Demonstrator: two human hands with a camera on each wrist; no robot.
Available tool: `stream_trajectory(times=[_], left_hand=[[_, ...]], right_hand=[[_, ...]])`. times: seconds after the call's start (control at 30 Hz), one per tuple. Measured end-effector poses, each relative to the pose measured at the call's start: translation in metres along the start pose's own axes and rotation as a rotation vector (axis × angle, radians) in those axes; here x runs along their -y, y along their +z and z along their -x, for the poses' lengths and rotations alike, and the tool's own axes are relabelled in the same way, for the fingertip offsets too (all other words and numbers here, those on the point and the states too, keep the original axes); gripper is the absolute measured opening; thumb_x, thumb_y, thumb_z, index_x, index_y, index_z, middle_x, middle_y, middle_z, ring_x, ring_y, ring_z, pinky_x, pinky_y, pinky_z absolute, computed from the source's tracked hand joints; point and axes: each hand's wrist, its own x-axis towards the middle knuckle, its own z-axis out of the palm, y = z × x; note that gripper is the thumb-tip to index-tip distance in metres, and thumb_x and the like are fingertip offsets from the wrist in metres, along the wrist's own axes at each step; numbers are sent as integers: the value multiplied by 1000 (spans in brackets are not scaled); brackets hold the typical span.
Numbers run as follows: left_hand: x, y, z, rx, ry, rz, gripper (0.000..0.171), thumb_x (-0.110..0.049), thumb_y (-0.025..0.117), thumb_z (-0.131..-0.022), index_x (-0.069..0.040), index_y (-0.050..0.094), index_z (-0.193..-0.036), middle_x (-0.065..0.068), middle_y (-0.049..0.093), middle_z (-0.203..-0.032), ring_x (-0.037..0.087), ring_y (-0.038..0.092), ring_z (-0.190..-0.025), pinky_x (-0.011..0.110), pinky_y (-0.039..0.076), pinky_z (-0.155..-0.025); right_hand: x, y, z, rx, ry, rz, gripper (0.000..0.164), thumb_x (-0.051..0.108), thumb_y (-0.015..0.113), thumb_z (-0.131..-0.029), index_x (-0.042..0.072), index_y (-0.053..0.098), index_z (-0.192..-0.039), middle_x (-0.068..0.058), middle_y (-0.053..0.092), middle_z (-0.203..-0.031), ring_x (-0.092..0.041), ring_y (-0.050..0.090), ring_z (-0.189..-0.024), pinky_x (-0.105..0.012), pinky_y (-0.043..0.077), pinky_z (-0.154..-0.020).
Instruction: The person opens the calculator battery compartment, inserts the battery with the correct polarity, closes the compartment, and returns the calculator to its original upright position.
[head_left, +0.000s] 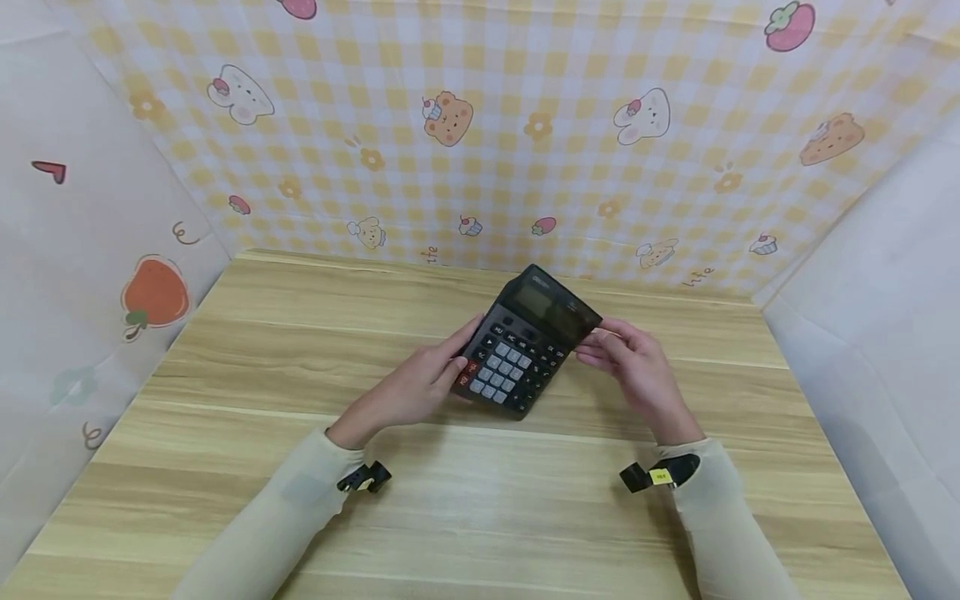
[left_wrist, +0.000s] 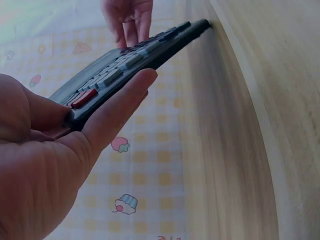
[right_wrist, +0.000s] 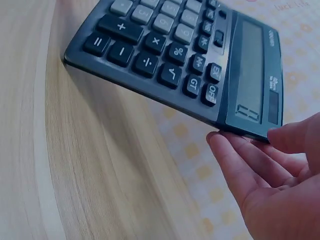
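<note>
A dark calculator (head_left: 517, 342) with pale number keys and two red keys is held tilted above the wooden table, its display end raised. Its near lower corner appears to touch the tabletop in the right wrist view. My left hand (head_left: 412, 385) grips the left edge, thumb on the face by the red keys (left_wrist: 84, 98) and fingers beneath. On the other side, my right hand (head_left: 637, 367) pinches the corner at the display end, thumb on the edge and fingers underneath. The display (right_wrist: 248, 70) shows a 0 digit. The calculator's underside is hidden.
The wooden table (head_left: 480, 517) has light grain. A yellow checked cloth (head_left: 495, 183) with cartoon prints hangs along its back edge. White sheets stand at the left (head_left: 75, 275) and right (head_left: 877, 333). Each wrist wears a black strap with a small camera.
</note>
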Motion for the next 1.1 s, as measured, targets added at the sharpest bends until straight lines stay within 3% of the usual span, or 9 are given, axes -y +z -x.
stream_trajectory(times=[0.2,0.3,0.4,0.5,0.67,0.97,1.1], left_hand=[[5,2,-1,-11,-90,66,63,0,40,-117,-11,22,-177,31,54,-158,28,78,-104,46,65,-87],[7,3,-2,-25,-106,1,64,-1,44,-116,-9,23,-176,29,53,-160,27,75,-104,47,63,-91],[9,5,-4,-26,-114,-89,66,-4,49,-114,-6,24,-175,26,53,-160,29,69,-119,49,56,-102],[11,8,-5,1,-140,-93,67,-5,50,-114,-6,24,-175,25,58,-157,28,67,-128,50,55,-105],[14,10,-5,36,-175,-73,66,-4,50,-113,-3,24,-175,26,64,-149,28,71,-123,46,58,-99],[19,16,-5,81,-196,-58,70,2,54,-109,2,25,-173,28,64,-147,27,72,-112,40,62,-90],[22,20,-6,96,-228,4,70,4,54,-109,2,25,-173,28,63,-144,26,76,-94,36,64,-78]], right_hand=[[4,2,2,24,44,68,44,11,45,-118,-14,45,-154,-9,76,-133,-22,78,-114,-39,60,-101],[4,2,3,42,57,87,47,14,46,-119,-12,44,-158,-17,68,-146,-23,77,-118,-40,60,-103],[5,2,4,54,68,99,50,14,46,-119,-8,42,-163,-25,58,-156,-24,75,-122,-42,60,-103],[6,2,4,74,73,93,51,12,45,-119,-5,40,-166,-28,51,-159,-25,72,-125,-44,60,-103],[6,2,4,132,69,88,53,10,42,-118,-3,37,-169,-30,46,-160,-28,67,-129,-48,60,-102],[4,2,2,137,87,95,56,6,43,-116,-6,33,-169,-28,44,-156,-24,67,-125,-47,62,-99],[2,1,1,141,104,97,57,7,45,-115,-5,34,-169,-26,44,-155,-28,64,-127,-47,62,-99]])
